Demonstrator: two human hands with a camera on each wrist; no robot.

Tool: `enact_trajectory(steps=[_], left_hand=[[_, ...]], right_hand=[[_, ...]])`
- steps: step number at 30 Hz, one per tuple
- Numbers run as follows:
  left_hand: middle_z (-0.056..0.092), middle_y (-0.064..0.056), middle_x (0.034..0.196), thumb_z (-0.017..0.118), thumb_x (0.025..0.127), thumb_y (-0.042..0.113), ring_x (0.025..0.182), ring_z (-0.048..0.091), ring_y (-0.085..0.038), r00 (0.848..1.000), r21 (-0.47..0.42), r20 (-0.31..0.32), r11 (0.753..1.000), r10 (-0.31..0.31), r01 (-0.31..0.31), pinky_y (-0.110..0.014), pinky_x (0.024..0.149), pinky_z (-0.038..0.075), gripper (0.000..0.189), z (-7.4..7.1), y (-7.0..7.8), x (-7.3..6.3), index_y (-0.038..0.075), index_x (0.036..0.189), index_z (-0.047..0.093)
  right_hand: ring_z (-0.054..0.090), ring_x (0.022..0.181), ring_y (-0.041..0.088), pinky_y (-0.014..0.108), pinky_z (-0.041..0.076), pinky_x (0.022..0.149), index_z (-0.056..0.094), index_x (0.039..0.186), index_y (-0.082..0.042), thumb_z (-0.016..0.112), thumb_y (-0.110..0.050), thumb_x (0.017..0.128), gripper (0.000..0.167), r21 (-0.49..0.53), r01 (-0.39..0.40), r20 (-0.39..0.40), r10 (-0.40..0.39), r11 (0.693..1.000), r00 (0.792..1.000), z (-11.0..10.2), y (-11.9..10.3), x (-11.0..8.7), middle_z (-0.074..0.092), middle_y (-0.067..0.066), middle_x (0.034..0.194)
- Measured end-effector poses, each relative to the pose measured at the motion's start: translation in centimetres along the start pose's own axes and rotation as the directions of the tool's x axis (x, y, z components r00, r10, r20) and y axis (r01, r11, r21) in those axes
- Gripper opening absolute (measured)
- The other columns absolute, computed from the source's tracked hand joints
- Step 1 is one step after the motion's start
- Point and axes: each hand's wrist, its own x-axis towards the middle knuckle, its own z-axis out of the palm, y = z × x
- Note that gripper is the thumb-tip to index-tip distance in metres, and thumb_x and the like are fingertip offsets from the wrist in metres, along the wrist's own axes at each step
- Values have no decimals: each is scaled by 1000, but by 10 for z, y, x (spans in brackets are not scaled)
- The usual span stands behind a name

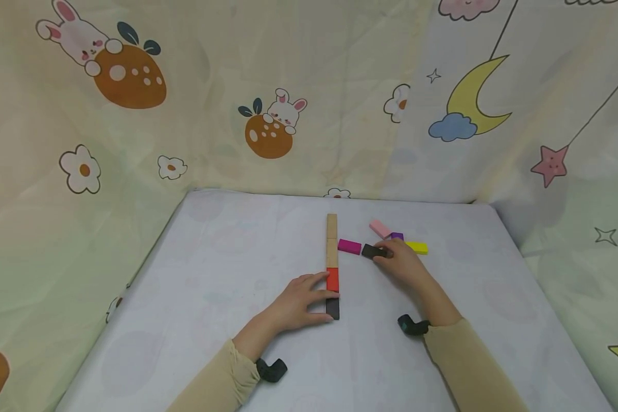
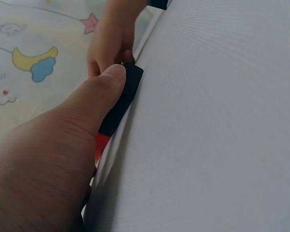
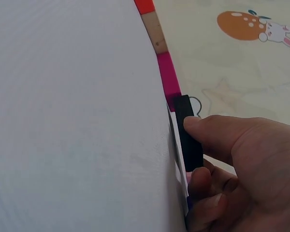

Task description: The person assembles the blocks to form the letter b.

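Note:
On the white table a straight row runs away from me: a black block (image 1: 332, 309) nearest, then a red block (image 1: 332, 280) and two plain wooden blocks (image 1: 332, 253). My left hand (image 1: 301, 300) rests against the near end of this row, thumb on the black block and fingers spread over to the red one. In the left wrist view the thumb (image 2: 99, 92) lies along the black block's side. My right hand (image 1: 404, 263) pinches a second black block (image 3: 187, 135) between thumb and fingers. A magenta block (image 1: 349, 246) lies between it and the row.
Beyond my right hand lie a pink block (image 1: 380, 229), a purple block (image 1: 397, 236) and a yellow block (image 1: 417, 248), partly behind the fingers. Patterned cloth (image 1: 340, 114) hangs at the table's back and sides.

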Motion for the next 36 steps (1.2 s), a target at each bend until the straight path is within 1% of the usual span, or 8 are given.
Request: enact_trajectory(steps=[10,23,36], left_hand=[[26,3,162,60,90,61,144,33,-26,1000,2,8,1000,-4,4,-52,115,33,54,-1,0,0,51,141,47],[26,2,162,61,90,60,143,34,-26,1000,1,12,1000,-4,4,-52,115,33,54,-3,2,0,50,141,47],[25,4,163,60,89,62,144,33,-25,1000,0,8,1000,-4,4,-52,115,33,54,2,-1,0,54,141,45]], right_hand=[[56,107,31,52,47,97,64,126,-15,69,-31,92,39,-16,-20,22,21,1000,1000,-1,-4,0,58,14,122],[56,105,30,51,47,97,64,126,-16,70,-33,91,40,-35,-24,16,24,999,1000,3,-1,2,58,13,121],[57,100,29,48,48,90,64,126,-17,70,-35,90,41,-51,-23,-15,22,998,1000,8,1,2,59,13,122]])
